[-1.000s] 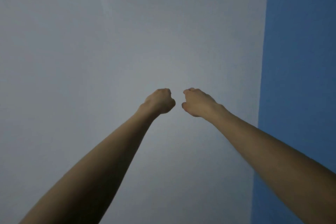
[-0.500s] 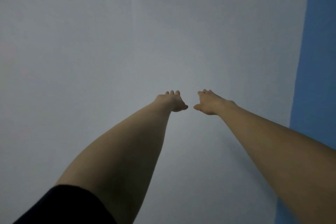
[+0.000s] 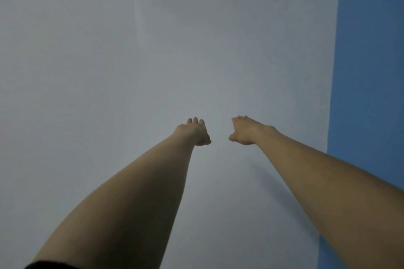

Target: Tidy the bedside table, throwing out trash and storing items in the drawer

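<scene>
**Both arms out, both hands bare, before a pale wall**

We look along two bare arms stretched forward and slightly upward from the bottom of the head view. The left hand (image 3: 194,132) sits just left of centre and the right hand (image 3: 244,131) just right of it. They are near each other but apart, with a clear gap of wall between them.

Both hands hold nothing. The left hand shows us its back, its fingers (image 3: 194,120) extended away from us and its thumb (image 3: 206,142) pointing towards the other hand. The right hand mirrors it, with its thumb (image 3: 231,137) jutting down and to the left. Its fingers seem straight and close together, though they are so foreshortened that we cannot be sure how far they spread.

Behind the hands is a plain grey-white wall (image 3: 153,50) that fills most of the view. A blue band (image 3: 369,61) runs down the right edge. The right arm (image 3: 328,185) crosses the foot of that band and throws a soft shadow (image 3: 284,192) on the pale wall. A sliver of dark sleeve (image 3: 50,266) shows at the bottom left, where the left arm (image 3: 135,199) enters.

We cannot tell from this view where the bedside table and its drawer stand
</scene>
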`<action>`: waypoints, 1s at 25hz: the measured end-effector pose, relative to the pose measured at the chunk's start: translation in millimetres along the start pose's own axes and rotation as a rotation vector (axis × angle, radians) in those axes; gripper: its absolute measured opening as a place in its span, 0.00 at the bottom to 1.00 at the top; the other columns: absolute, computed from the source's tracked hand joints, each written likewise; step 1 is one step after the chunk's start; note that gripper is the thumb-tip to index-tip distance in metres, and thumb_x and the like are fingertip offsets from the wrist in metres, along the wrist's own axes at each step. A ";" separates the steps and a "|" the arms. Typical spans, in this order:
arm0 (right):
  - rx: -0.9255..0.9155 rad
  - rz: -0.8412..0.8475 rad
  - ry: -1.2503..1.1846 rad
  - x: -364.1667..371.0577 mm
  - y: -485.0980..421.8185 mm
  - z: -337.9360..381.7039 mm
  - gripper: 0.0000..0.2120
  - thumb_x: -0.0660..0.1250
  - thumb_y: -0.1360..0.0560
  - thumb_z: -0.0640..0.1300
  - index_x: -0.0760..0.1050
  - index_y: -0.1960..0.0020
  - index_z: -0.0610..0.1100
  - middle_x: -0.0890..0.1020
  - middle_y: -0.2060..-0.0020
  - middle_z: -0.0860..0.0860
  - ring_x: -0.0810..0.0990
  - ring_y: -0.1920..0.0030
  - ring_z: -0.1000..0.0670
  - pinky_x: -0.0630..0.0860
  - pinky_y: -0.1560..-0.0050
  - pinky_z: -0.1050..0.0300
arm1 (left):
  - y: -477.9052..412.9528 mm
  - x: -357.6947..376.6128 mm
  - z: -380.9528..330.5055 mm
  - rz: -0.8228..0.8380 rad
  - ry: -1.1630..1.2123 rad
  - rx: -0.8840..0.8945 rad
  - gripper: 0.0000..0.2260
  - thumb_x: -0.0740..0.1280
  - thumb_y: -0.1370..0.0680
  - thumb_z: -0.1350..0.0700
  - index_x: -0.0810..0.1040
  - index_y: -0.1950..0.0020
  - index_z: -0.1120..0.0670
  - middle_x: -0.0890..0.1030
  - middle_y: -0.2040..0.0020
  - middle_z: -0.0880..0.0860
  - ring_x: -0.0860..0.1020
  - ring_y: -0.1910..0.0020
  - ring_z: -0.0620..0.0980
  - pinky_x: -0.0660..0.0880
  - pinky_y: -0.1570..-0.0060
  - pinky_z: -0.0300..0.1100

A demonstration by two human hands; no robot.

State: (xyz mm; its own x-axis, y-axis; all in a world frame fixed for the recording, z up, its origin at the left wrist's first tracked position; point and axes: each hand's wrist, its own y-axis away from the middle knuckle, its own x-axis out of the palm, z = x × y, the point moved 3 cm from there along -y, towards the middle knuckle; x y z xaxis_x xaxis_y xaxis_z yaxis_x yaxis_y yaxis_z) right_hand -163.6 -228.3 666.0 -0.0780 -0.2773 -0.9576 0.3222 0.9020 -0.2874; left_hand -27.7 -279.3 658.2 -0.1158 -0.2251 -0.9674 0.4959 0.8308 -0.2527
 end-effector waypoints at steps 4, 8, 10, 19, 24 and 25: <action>0.011 -0.005 -0.001 -1.7 1.3 -8.8 0.26 0.60 0.25 0.44 0.58 0.29 0.39 0.62 0.28 0.44 0.58 0.27 0.45 0.65 0.32 0.42 | -3.7 -4.8 -7.3 0.014 0.010 0.014 0.30 0.59 0.20 0.51 0.50 0.23 0.59 0.53 0.22 0.54 0.50 0.23 0.53 0.57 0.28 0.55; 0.013 -0.012 -0.002 -1.8 2.9 -14.8 0.27 0.59 0.24 0.44 0.57 0.28 0.40 0.60 0.27 0.44 0.57 0.27 0.45 0.64 0.32 0.42 | 0.7 -9.0 -10.1 0.006 0.014 0.010 0.26 0.58 0.20 0.55 0.54 0.24 0.58 0.60 0.24 0.54 0.56 0.24 0.53 0.61 0.31 0.54; 0.004 -0.014 -0.007 -3.1 4.7 -14.9 0.27 0.59 0.24 0.43 0.56 0.28 0.40 0.59 0.26 0.45 0.53 0.25 0.46 0.62 0.30 0.42 | 5.6 -10.7 -10.6 0.007 0.012 -0.003 0.23 0.57 0.20 0.55 0.57 0.26 0.58 0.63 0.27 0.55 0.61 0.27 0.54 0.64 0.34 0.53; -0.091 -0.325 -0.371 -36.9 34.1 -7.1 0.28 0.63 0.25 0.44 0.60 0.28 0.40 0.64 0.28 0.44 0.63 0.29 0.45 0.61 0.31 0.53 | 9.4 -9.4 -9.3 -0.012 0.017 -0.009 0.21 0.58 0.21 0.56 0.62 0.29 0.57 0.68 0.30 0.55 0.67 0.31 0.54 0.67 0.39 0.50; -0.496 -0.951 -1.049 -126.7 139.2 -6.9 0.14 0.65 0.28 0.46 0.76 0.43 0.44 0.81 0.49 0.52 0.77 0.49 0.55 0.72 0.50 0.64 | 3.1 -9.3 -6.4 -0.017 0.033 0.004 0.20 0.57 0.20 0.56 0.62 0.28 0.58 0.66 0.29 0.55 0.65 0.30 0.54 0.66 0.37 0.51; -0.646 -0.979 -1.195 -143.4 170.8 -12.5 0.13 0.66 0.28 0.49 0.76 0.46 0.47 0.81 0.52 0.55 0.77 0.50 0.56 0.72 0.52 0.65 | 0.5 -6.4 -8.4 -0.035 0.037 0.008 0.20 0.57 0.20 0.57 0.62 0.28 0.59 0.66 0.29 0.55 0.65 0.30 0.54 0.66 0.37 0.51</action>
